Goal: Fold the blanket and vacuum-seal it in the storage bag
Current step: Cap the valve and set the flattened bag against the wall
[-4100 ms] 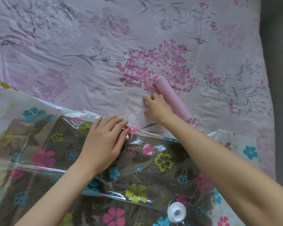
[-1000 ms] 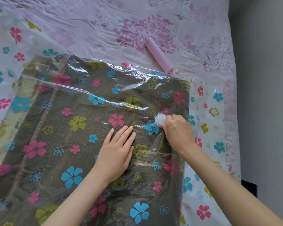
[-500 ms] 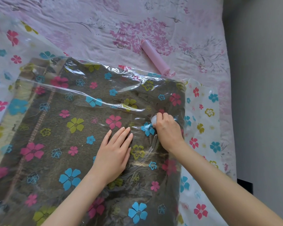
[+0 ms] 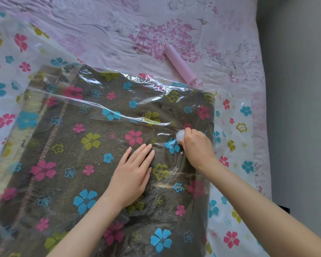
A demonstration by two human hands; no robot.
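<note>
A folded dark brown blanket [image 4: 67, 175] lies flat inside a clear storage bag [image 4: 235, 138] printed with pink, blue and green flowers. The bag is spread on the bed. My left hand [image 4: 132, 171] rests flat on the bag over the blanket, fingers straight. Just to its right, my right hand [image 4: 196, 145] grips the white round valve cap [image 4: 180, 135] on the bag, fingers curled over it. Most of the cap is hidden under my fingers.
A pink cylindrical hand pump [image 4: 180, 64] lies on the pink floral bedsheet [image 4: 104, 30] beyond the bag's far edge. The bed's right edge meets a grey floor [image 4: 300, 108]. A small dark object [image 4: 283, 208] shows at the right by my forearm.
Four seconds ago my right hand was by the pump and my left at the bag's far edge. Both now sit on the bag, the right on the valve cap; little change over the last second.
</note>
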